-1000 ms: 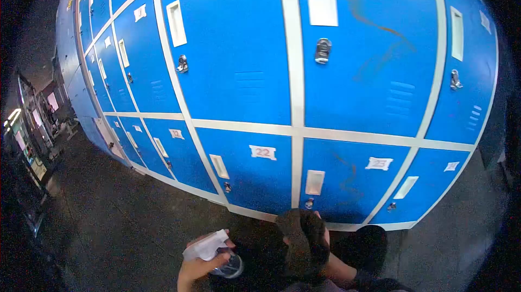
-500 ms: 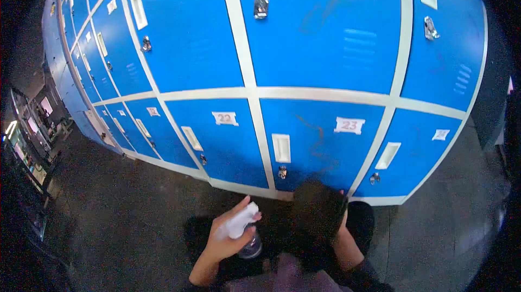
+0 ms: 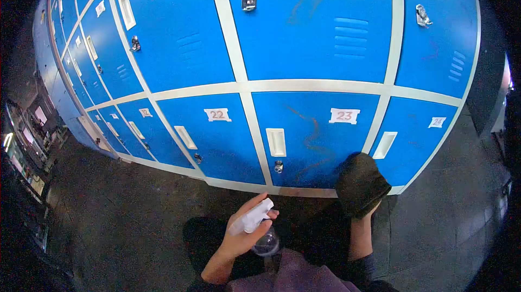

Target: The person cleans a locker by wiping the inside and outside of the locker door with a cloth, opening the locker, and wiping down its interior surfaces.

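Observation:
My left hand is wrapped round the white trigger head of a spray bottle, whose clear body hangs below my fingers. A dark cloth covers most of my right hand, so only its lower edge and wrist show. The cloth is in front of the lower right of the blue locker door marked 23; whether it touches the metal I cannot tell. Brownish streaks run down that door, left of the cloth. A white recessed handle and a small metal lock sit at its left side.
Locker door 22 adjoins on the left and door 24 on the right. Larger blue doors with padlock hasps rise above. Dark tiled floor stretches along the base. A purple garment covers my lap.
My right hand has moved right and up with the cloth, toward door 24. My left hand has shifted slightly right with the spray bottle. The view has shifted a little.

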Demonstrator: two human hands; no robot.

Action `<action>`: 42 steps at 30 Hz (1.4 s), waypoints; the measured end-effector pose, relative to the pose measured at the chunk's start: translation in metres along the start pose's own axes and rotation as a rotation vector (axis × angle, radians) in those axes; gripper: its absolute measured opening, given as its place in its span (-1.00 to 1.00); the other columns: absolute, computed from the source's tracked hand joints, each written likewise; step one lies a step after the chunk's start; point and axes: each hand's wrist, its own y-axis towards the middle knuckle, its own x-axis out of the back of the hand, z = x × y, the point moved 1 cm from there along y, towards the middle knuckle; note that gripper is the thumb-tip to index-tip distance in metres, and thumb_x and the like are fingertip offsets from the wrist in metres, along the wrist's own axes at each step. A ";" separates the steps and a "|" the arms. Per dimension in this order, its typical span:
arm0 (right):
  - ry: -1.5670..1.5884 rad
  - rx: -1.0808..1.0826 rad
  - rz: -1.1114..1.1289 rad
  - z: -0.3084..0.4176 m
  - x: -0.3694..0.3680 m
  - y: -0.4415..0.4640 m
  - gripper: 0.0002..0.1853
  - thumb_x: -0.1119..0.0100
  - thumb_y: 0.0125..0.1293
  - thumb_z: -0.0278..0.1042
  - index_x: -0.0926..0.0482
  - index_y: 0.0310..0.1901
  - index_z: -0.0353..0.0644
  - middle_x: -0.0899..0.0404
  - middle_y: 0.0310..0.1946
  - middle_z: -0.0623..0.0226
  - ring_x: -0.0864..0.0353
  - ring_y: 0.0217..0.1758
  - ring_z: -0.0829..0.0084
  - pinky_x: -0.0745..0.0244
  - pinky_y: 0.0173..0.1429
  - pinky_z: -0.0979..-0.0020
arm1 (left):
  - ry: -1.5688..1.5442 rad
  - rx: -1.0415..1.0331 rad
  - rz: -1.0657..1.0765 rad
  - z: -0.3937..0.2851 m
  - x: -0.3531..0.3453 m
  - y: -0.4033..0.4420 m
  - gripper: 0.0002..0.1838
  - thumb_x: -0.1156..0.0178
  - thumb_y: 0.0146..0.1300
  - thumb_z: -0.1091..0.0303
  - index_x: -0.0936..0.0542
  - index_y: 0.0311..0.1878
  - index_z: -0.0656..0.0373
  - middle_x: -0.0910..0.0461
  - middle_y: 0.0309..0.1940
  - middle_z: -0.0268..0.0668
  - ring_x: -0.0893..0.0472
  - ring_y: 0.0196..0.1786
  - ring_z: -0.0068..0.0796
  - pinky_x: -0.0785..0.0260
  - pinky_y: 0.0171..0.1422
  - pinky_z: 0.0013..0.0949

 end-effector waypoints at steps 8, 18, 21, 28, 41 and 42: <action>-0.145 0.176 -0.113 -0.064 -0.079 -0.007 -0.49 0.13 0.25 0.00 -0.32 0.19 -0.05 -0.34 0.15 0.31 -0.29 0.18 0.37 -0.14 0.22 0.26 | 0.156 -0.050 -0.321 0.014 0.011 0.010 -0.51 -0.16 0.17 0.49 -0.27 0.16 0.31 -0.54 -0.37 -0.29 -0.54 -0.29 -0.57 -0.41 -0.12 -0.48; 0.289 0.155 -0.101 -0.079 -0.091 -0.010 -0.44 0.14 0.27 0.03 -0.28 0.23 -0.07 -0.29 0.22 0.33 -0.24 0.24 0.31 -0.06 0.30 0.25 | 0.234 -0.068 -0.258 0.016 0.005 0.026 -0.45 -0.21 0.14 0.42 -0.25 0.18 0.30 -0.59 -0.29 -0.22 -0.57 -0.23 -0.54 -0.40 -0.11 -0.48; 0.423 0.067 0.002 -0.072 -0.078 -0.004 -0.44 0.11 0.24 0.04 -0.31 0.20 -0.09 -0.33 0.17 0.28 -0.27 0.21 0.30 -0.10 0.27 0.23 | 0.356 -0.035 -0.114 0.013 0.000 0.029 -0.45 -0.23 0.12 0.41 -0.27 0.16 0.29 -0.60 -0.29 -0.20 -0.58 -0.22 -0.51 -0.41 -0.12 -0.46; 0.446 0.055 -0.175 -0.056 -0.069 -0.006 -0.51 0.01 0.14 0.05 -0.48 -0.02 -0.14 -0.47 -0.09 0.24 -0.41 -0.01 0.25 -0.25 0.07 0.20 | 0.389 0.031 -0.147 0.032 -0.001 0.026 -0.49 -0.28 0.09 0.37 -0.33 0.09 0.23 -0.61 -0.28 -0.18 -0.62 -0.22 -0.43 -0.43 -0.14 -0.42; -0.226 0.020 0.032 -0.026 -0.033 -0.003 -0.63 -0.02 0.20 -0.11 -0.44 -0.03 -0.14 -0.44 -0.03 0.27 -0.35 0.08 0.26 -0.16 0.22 0.25 | 0.596 -0.005 -0.164 0.033 0.005 0.023 -0.41 -0.28 0.08 0.39 -0.27 0.17 0.21 -0.61 -0.30 -0.16 -0.63 -0.24 -0.34 -0.45 -0.14 -0.37; -0.330 0.037 -0.002 -0.018 -0.027 -0.006 -0.62 -0.02 0.21 -0.10 -0.44 -0.02 -0.13 -0.43 -0.02 0.27 -0.35 0.09 0.26 -0.15 0.23 0.25 | 0.575 0.026 -0.183 0.032 0.005 0.023 -0.42 -0.27 0.08 0.39 -0.27 0.16 0.21 -0.61 -0.30 -0.16 -0.63 -0.23 -0.34 -0.45 -0.14 -0.37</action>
